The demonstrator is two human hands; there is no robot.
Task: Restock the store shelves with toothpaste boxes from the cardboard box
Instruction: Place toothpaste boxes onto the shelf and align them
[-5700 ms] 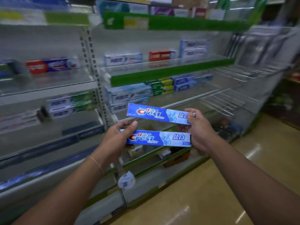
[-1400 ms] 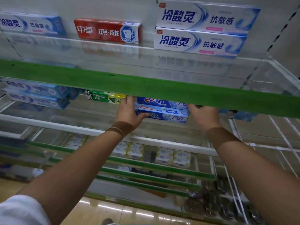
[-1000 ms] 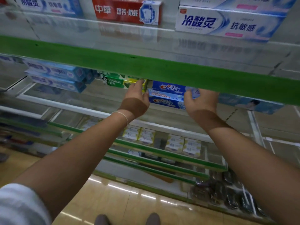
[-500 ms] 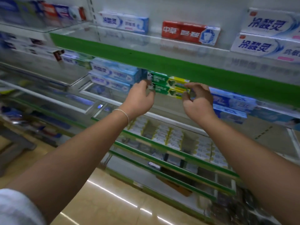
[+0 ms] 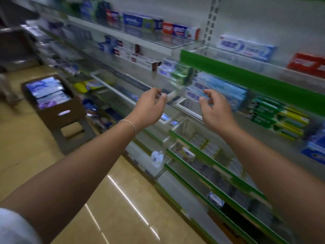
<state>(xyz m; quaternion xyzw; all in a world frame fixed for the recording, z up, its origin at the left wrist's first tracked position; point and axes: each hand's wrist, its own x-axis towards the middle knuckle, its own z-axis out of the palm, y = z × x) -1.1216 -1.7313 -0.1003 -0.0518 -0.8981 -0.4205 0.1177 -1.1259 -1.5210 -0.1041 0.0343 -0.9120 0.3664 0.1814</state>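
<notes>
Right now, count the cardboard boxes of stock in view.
1. The cardboard box stands open at the left of the aisle, beside the shelves, with toothpaste boxes inside. Others may be hidden out of frame.

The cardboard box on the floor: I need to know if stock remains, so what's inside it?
The cardboard box holds toothpaste boxes, blue and white, lying flat up to its rim. Anything beneath that top layer is covered, so the amount is unclear.

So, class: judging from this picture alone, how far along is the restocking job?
Done: toothpaste boxes already sit on the shelf. In hand: nothing; the left hand and right hand are empty. Left: the cardboard box on the floor still holds boxes, and shelves show gaps.
</notes>
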